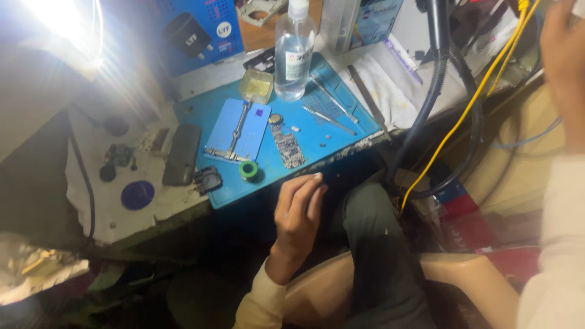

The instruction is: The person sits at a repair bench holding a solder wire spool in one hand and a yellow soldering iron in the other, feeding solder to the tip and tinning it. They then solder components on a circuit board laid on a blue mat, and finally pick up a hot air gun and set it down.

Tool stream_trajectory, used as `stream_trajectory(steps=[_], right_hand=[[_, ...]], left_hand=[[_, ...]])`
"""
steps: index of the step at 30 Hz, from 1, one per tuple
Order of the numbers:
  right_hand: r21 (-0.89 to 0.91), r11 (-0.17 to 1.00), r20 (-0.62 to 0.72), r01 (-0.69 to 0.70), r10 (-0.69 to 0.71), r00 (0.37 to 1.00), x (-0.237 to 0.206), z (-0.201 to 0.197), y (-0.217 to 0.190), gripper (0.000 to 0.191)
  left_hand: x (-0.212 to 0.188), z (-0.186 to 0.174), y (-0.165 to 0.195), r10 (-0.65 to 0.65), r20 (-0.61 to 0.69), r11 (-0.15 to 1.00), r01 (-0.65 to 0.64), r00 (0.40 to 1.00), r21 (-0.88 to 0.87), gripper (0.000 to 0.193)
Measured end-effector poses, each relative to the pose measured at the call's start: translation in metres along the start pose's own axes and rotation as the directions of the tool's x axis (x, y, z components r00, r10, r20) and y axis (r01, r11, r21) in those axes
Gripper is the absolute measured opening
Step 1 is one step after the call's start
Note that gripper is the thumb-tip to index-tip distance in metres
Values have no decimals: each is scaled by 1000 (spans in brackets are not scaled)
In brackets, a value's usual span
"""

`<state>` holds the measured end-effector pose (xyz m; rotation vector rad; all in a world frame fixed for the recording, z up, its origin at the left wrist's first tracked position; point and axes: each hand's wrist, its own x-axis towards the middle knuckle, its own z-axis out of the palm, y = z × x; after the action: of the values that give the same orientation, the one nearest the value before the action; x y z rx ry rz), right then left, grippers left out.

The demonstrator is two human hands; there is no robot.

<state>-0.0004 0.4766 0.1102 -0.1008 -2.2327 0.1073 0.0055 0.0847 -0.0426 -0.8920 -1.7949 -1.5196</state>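
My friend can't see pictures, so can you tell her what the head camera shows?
A person's left hand hangs empty, fingers curled, just below the edge of a blue work mat. On the mat lie a small circuit board, a blue holder plate, tweezers and a clear bottle. The right hand is raised at the far right.

Electronics repair workshop, blue work mat point(329, 137), circuit board point(286, 146), tweezers point(329, 119)

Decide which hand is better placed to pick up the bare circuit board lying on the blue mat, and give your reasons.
Probably the left hand: it hovers empty at the blue rubber work mat's near edge, just below the narrow bare circuit board. The right hand is raised far off at the frame's right edge.
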Motion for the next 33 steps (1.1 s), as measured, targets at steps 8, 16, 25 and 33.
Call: stream_trajectory(steps=[8,16,25,33], right_hand=[[686,658,316,309,-653,689,-165,-21,-171,39],[757,593,321,275,-704,634,-203,-41,-216,29],[91,990,111,112,-121,986,-33,88,-150,4],[225,974,61,11,-25,998,-23,98,-139,20]], left_hand=[[-70,33,40,-583,406,308,654,703,-690,23],[-167,-37,73,-783,347,250,772,516,-584,28],[-203,-128,55,-657,-200,440,586,726,680,39],[-204,-120,52,-750,-220,333,643,624,690,43]])
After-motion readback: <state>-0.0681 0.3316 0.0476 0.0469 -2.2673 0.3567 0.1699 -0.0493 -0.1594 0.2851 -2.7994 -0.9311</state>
